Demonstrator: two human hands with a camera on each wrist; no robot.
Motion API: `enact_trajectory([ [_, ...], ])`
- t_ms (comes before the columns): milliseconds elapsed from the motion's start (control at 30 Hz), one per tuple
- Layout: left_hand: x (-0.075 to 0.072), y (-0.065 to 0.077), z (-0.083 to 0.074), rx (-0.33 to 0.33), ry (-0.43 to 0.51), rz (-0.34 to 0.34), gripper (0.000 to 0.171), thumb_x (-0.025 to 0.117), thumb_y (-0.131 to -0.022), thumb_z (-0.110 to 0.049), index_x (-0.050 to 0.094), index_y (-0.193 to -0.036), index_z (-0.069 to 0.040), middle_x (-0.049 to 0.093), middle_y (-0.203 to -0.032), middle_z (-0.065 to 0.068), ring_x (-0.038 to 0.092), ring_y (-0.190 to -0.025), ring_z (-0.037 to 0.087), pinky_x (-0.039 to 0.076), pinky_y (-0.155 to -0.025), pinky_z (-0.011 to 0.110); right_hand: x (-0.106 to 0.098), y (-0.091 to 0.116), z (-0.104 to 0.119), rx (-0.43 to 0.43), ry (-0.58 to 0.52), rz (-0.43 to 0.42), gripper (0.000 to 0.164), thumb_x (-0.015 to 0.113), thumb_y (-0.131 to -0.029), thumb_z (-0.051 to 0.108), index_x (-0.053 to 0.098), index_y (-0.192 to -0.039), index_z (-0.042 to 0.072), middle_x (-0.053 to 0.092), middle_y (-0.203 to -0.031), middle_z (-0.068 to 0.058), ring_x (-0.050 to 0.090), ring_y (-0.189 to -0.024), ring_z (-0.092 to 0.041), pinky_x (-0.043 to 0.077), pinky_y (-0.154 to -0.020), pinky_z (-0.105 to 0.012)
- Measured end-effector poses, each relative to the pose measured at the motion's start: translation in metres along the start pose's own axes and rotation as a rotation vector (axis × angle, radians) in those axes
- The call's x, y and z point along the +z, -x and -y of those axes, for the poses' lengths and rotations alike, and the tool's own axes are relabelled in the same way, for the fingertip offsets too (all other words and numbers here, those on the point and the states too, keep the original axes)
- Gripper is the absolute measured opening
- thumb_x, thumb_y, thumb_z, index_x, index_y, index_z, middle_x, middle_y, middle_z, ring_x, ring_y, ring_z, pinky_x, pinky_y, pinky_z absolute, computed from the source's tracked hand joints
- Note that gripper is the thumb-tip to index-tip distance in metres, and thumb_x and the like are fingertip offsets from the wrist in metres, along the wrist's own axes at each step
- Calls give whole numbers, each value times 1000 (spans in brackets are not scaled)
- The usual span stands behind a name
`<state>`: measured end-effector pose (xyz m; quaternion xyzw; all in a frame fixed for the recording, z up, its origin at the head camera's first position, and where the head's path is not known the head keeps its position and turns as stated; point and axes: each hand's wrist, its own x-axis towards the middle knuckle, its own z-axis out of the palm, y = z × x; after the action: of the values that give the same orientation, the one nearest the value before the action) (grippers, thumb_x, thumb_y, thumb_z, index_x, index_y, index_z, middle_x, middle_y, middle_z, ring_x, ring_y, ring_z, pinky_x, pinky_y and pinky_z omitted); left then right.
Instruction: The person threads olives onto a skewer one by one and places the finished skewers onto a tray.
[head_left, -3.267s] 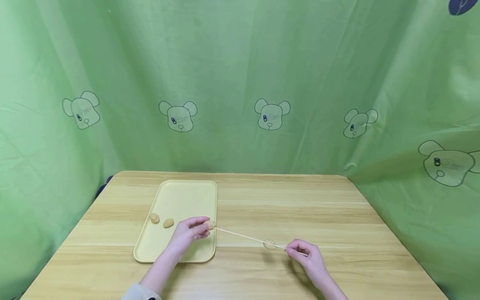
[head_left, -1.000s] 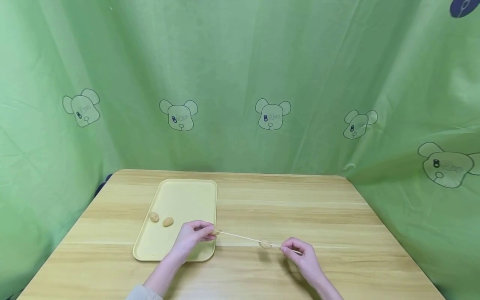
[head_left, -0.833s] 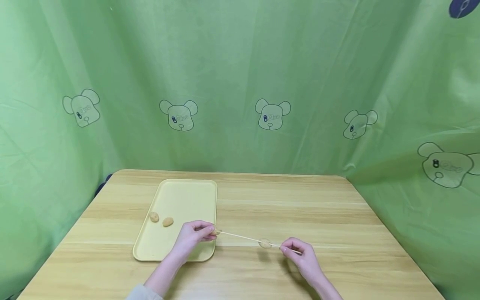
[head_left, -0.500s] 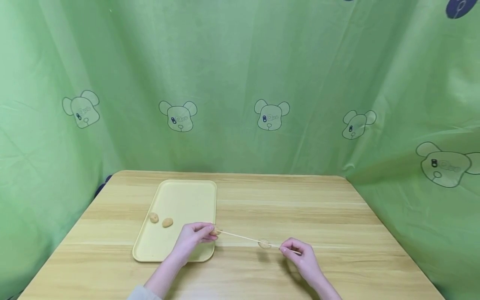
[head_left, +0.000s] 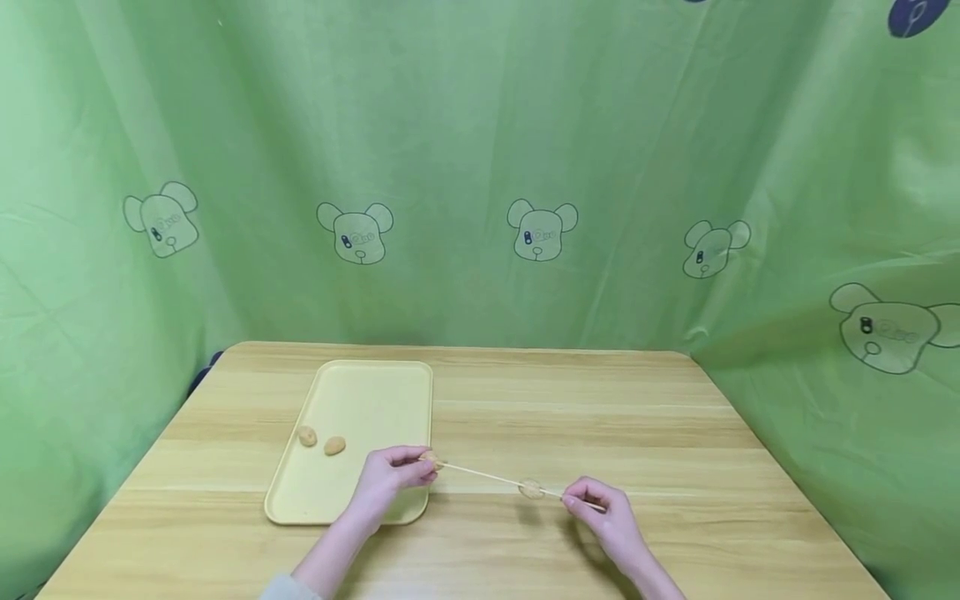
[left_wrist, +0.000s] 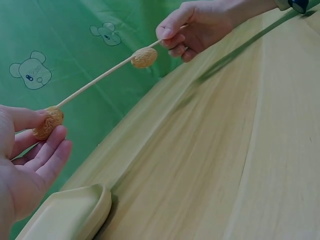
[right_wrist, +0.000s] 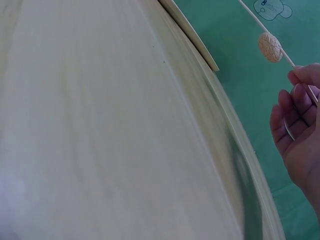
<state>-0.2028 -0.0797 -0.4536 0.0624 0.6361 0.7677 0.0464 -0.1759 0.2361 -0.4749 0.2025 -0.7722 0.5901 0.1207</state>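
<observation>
A thin wooden skewer (head_left: 483,476) slants between the two hands, raised above the table. My right hand (head_left: 609,518) pinches it near its right end, thumb against fingers. A wrinkled tan oval piece (left_wrist: 144,57), somewhat like a dried date, is threaded on the skewer just left of that hand. At the skewer's left end, my left hand (head_left: 386,481) holds a second wrinkled oval piece (left_wrist: 48,123) between thumb and fingers. The skewer meets this piece; how deep it goes in is hidden. Two more oval pieces, one (head_left: 307,436) by the rim and another (head_left: 334,446), lie on the tray.
The cream tray (head_left: 367,392) sits on the left of the wooden table (head_left: 585,400), partly beneath my left hand. Green curtains (head_left: 450,125) with bear-head prints surround the table's back and sides.
Since the oldest frame, my left hand has moved slightly right and down with its piece, and my right hand slightly left. In the last second, only the left fingers shift a little on the piece.
</observation>
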Motion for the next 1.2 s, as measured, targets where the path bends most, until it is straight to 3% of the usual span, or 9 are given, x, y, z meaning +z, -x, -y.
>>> enact_trajectory([
  [333, -4, -1, 1, -2, -1, -30, 38, 64, -80, 5, 52, -112, 21, 67, -86, 19, 66, -70, 15, 55, -74, 32, 8, -5, -3, -35, -1, 17, 5, 60, -81, -9, 61, -79, -5, 59, -70, -6, 54, -67, -6, 47, -62, -22],
  [633, -7, 0, 2, 22, 38, -34, 37, 62, -81, 6, 51, -112, 22, 68, -84, 14, 66, -69, 13, 55, -74, 33, 15, -9, 1, -14, -28, 38, 6, 58, -83, -8, 61, -80, -4, 59, -72, -5, 53, -69, -6, 47, -63, -22],
  [900, -2, 0, 2, 18, 55, -50, 37, 63, -79, 7, 52, -111, 22, 67, -80, 9, 66, -69, 14, 55, -74, 31, 17, -10, 5, -15, -39, 31, 5, 59, -83, -8, 61, -80, -4, 58, -71, -13, 53, -69, -6, 46, -63, -22],
  [1200, 3, 2, 2, -5, 91, -50, 38, 63, -79, 7, 51, -111, 21, 67, -80, 8, 66, -69, 13, 55, -74, 30, 20, -10, 5, -19, -54, 38, 4, 58, -83, -8, 59, -79, -5, 58, -71, -8, 53, -69, -6, 48, -63, -23],
])
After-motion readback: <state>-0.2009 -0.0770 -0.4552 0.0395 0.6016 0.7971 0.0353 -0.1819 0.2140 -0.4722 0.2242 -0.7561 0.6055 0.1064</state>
